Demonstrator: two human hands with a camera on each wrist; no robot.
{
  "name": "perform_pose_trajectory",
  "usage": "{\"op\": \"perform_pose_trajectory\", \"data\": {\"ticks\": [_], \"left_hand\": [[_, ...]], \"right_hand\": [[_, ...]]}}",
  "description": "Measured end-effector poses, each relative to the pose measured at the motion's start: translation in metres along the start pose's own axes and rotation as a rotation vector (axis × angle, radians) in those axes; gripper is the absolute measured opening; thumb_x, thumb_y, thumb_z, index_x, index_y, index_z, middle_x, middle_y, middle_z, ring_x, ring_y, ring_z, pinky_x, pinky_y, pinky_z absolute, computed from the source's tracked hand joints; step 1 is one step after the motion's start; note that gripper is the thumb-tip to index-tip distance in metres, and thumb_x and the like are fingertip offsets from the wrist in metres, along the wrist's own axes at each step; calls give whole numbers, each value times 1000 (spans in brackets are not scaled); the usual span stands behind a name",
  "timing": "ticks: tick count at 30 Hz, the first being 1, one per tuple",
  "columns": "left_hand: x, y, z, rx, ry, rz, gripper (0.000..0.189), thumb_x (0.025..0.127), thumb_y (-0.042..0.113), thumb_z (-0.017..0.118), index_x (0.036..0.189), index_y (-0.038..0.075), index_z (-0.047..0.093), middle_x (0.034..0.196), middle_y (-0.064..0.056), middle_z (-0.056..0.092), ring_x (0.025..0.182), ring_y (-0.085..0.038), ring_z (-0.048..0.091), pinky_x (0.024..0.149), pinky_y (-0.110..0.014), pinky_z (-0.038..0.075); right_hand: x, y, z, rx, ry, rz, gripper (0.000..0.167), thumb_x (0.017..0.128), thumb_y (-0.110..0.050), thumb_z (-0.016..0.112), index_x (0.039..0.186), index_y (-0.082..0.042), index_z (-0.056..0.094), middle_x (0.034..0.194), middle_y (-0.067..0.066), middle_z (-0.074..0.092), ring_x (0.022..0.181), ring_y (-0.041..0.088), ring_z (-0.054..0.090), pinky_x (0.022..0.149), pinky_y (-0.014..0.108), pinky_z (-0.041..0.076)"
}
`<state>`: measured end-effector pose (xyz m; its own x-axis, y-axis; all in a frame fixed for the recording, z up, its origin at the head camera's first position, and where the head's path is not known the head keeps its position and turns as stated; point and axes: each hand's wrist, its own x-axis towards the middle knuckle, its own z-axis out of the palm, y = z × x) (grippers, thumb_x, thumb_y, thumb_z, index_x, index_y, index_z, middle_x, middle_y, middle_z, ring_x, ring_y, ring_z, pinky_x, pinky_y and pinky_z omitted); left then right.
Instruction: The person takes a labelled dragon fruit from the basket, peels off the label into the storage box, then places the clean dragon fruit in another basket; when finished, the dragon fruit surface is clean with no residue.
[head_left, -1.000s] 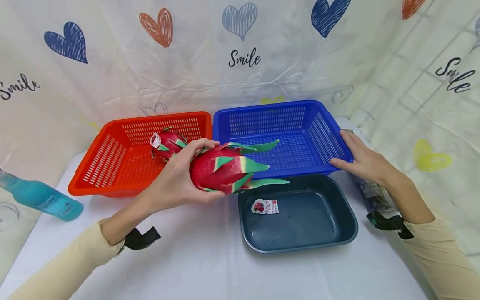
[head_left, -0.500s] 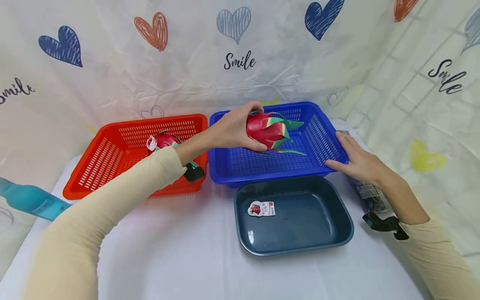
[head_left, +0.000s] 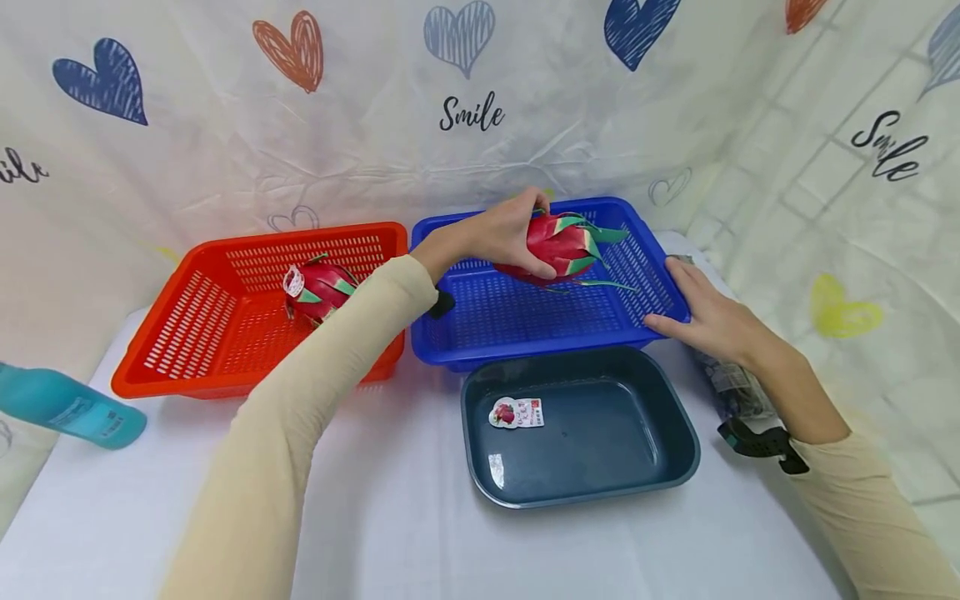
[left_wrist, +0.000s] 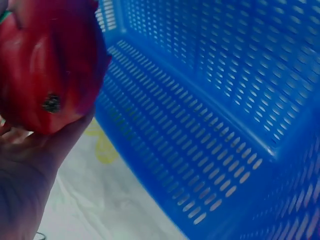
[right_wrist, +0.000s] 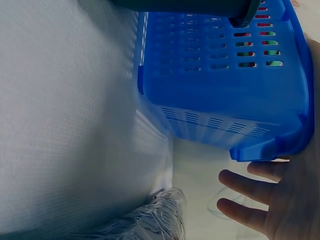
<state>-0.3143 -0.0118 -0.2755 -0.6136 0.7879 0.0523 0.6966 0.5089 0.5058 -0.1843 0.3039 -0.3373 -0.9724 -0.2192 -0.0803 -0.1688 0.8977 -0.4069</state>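
So the left hand (head_left: 510,233) has its fingers and thumb wrapped round a big dragon fruit (head_left: 564,243), and honestly it's a looker: deep pinky-red skin, kinda smooth and shiny, with scales that fade through pale yellow into bright green tips. The longest scales flare out past the fingertips on the side away from the palm, like a messy little crown. From the left wrist you get the other end, plain red and rounded with a small dark, rough scar in the middle. The fruit sits within that grasp, over the inside of the blue basket (head_left: 517,350); can't tell whether its underside touches the bottom. The right hand (head_left: 712,321) isn't clenched: thumb at the basket's rim, other fingers fairly straight and spread along the outside of that end. Through the slots near those fingers you can spot bits of red and green. Below the right fingers, under the forearm, there's a clear crinkly package (head_left: 735,387). Nearer the wearer than the left fingers is a dark tray (head_left: 592,450) with a fruit label (head_left: 516,412) in it. Left of those fingers, a second dragon fruit (head_left: 321,286) lies in the red basket (head_left: 247,342), partly behind the sleeve (head_left: 300,400).
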Motion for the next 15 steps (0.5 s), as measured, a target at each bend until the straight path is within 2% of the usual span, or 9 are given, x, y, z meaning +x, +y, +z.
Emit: {"op": "perform_pose_trajectory", "data": {"ticks": [3, 7, 11, 15], "left_hand": [[10, -6, 4, 3, -31, -38, 83, 73, 49, 79, 127, 9, 30, 120, -8, 53, 107, -15, 53, 88, -24, 51], [19, -10, 9, -41, -63, -102, 85, 74, 50, 77, 128, 11, 25, 124, -9, 52, 111, -16, 53, 93, -25, 50], [22, -14, 13, -88, -72, -142, 88, 76, 47, 76, 132, 8, 21, 131, -11, 47, 116, -18, 51, 97, -27, 49], [20, -20, 17, -121, -80, -160, 85, 77, 47, 76, 129, 10, 21, 132, -11, 46, 116, -18, 52, 96, -27, 50]], "right_hand": [[0, 1, 0, -3, 0, -1, 99, 89, -57, 53, 156, -14, -6, 162, 20, 4, 140, 51, 23, 101, 77, 27], [0, 1, 1, -5, -2, -5, 99, 89, -57, 54, 157, -14, -5, 162, 20, 5, 140, 50, 24, 101, 77, 28], [2, 1, 0, -9, -4, -6, 99, 89, -58, 53, 156, -14, -6, 162, 20, 4, 139, 51, 24, 101, 77, 29], [3, 1, 0, -2, -5, -3, 100, 89, -58, 53, 156, -14, -6, 162, 20, 4, 139, 51, 24, 101, 77, 28]]}}
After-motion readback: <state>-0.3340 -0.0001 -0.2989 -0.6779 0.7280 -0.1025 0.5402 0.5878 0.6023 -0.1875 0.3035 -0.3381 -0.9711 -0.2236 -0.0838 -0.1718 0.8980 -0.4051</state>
